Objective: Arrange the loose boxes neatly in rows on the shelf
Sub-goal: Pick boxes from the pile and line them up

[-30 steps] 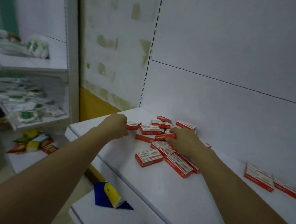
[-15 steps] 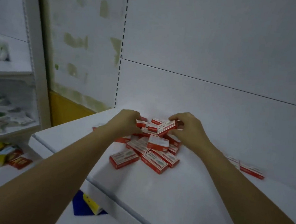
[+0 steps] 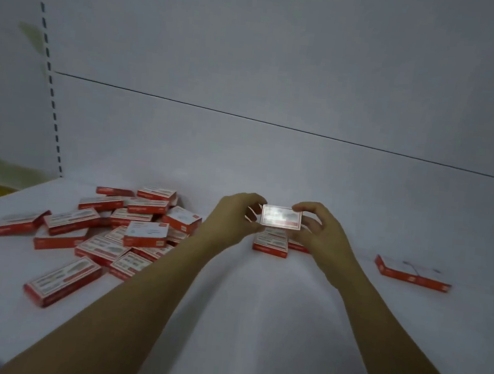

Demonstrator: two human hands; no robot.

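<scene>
Box (image 3: 281, 217), red and white, one: pinched at its short ends between left hand (image 3: 230, 215) and right hand (image 3: 322, 237), raised just above the placed boxes (image 3: 270, 245) on the shelf (image 3: 255, 325), right of the loose heap (image 3: 131, 232); best lowered level, edges squared flush.

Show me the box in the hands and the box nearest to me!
held box (image 3: 281, 217): head view, middle of its front label.
nearest box (image 3: 61, 283): head view, middle of its top face.
</scene>
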